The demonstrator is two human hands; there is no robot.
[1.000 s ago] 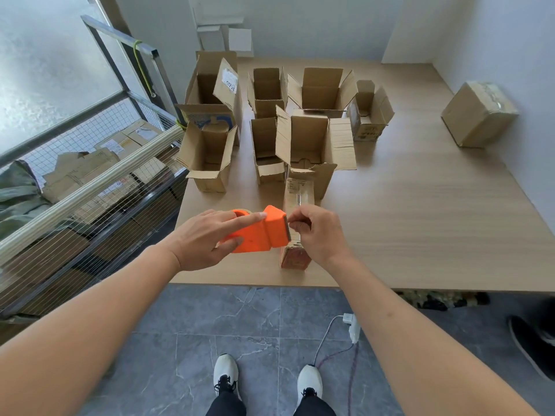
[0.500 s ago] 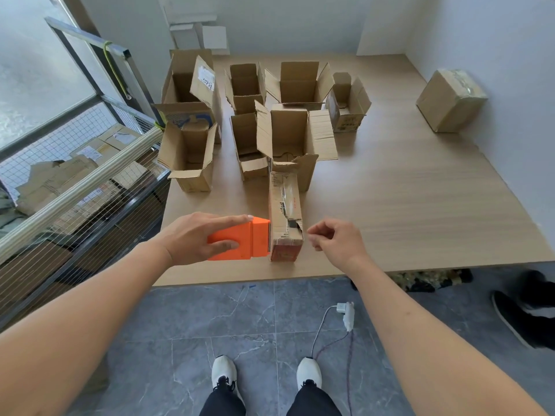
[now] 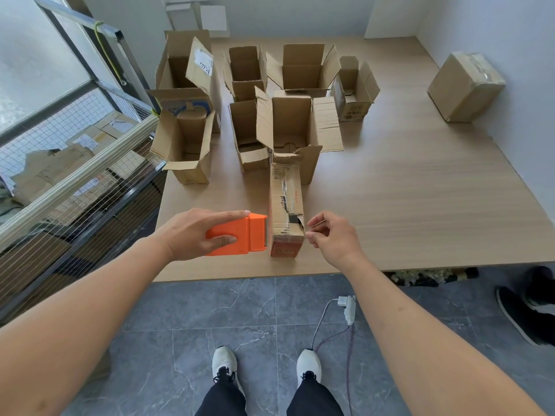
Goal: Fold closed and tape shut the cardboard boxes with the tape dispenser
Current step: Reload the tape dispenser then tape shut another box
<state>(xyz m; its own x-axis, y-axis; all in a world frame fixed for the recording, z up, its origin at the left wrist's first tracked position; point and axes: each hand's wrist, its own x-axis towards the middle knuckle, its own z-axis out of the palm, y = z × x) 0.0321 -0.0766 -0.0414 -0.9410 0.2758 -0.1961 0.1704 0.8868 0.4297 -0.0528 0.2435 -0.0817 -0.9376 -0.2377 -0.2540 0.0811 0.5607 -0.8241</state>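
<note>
Head view looks down on a wooden table (image 3: 405, 205) crowded with cardboard. Nearest the edge lies a long narrow box (image 3: 285, 205), closed, its top creased and torn near the front, with a strip of clear tape and a printed label along it. Pressed up against its left side is the orange tape dispenser (image 3: 240, 234), blocky and bright, held by the left hand (image 3: 195, 232), whose grip is clamped on it with forefinger stretched along the top. Just right of the box, the right hand (image 3: 330, 235) hovers, thumb and fingertips pinched together. Beyond both hands stand the open boxes (image 3: 288, 127), flaps up.
</note>
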